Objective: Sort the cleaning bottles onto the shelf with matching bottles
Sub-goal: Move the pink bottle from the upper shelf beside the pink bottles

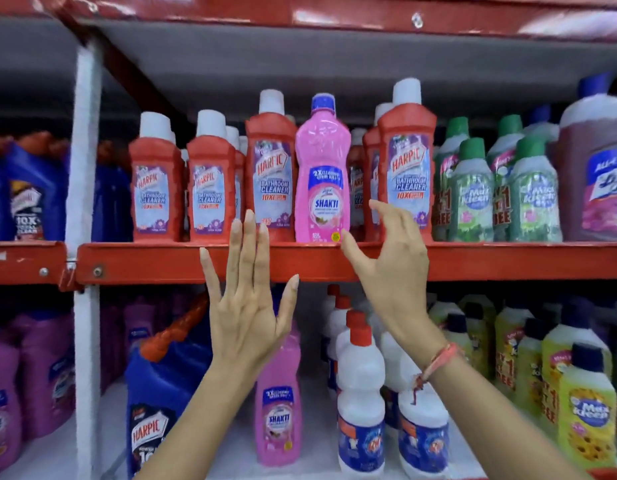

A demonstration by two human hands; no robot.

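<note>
Shop aisle, cleaning-products section. A red steel shelf beam (334,261) is running across the middle, bolted to a white upright (87,168), typical retail racking. Just above the beam, red Harpic bathroom cleaner bottles (272,168) are standing in rows several deep, one pink Shakti bottle (322,174) sitting among them. Right of those along the beam, green-capped Max Kleen bottles (471,192) are carrying "1 FREE" promo stickers. Below the beam, white bottles with red caps (360,400), yellow Max Kleen bottles (585,410) and purple bottles (44,372) are lining up, many identical units facing front, like stocked merchandise.
</note>
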